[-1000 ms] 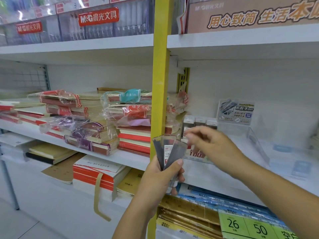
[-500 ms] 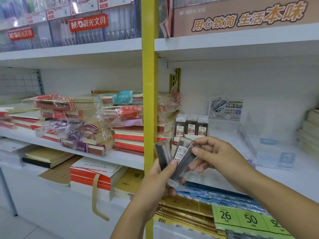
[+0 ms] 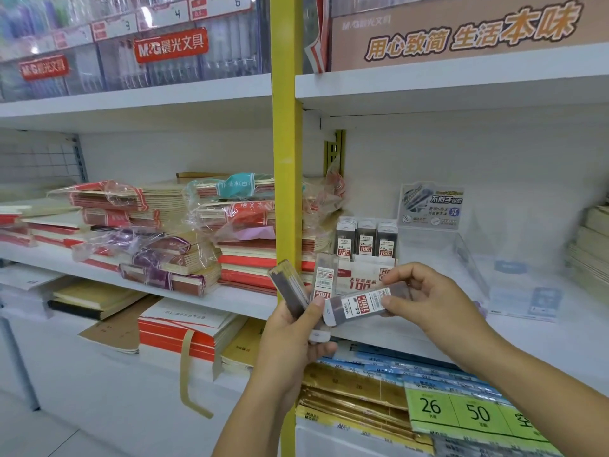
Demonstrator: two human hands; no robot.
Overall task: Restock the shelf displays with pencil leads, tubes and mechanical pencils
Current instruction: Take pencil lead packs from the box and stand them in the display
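Observation:
My left hand [image 3: 291,338] grips a fan of flat pencil lead cases [image 3: 290,288], dark with white and red labels. My right hand [image 3: 428,298] pinches one lead case [image 3: 357,305] by its end and holds it sideways, close to the fan. Behind them on the middle shelf a small white display box [image 3: 364,275] holds three rows of upright lead cases [image 3: 365,237]. To its right stands a clear acrylic display tray [image 3: 468,255] with a printed card at its back.
A yellow upright post [image 3: 286,159] splits the shelving. Left of it lie stacks of wrapped notebooks [image 3: 197,232]. The shelf below holds paper packs and green price tags [image 3: 461,410]. Pen displays [image 3: 131,61] fill the top shelf.
My right hand came back from the display box to the fan and has drawn one lead case out of it, turning it sideways. The view has moved a little to the left.

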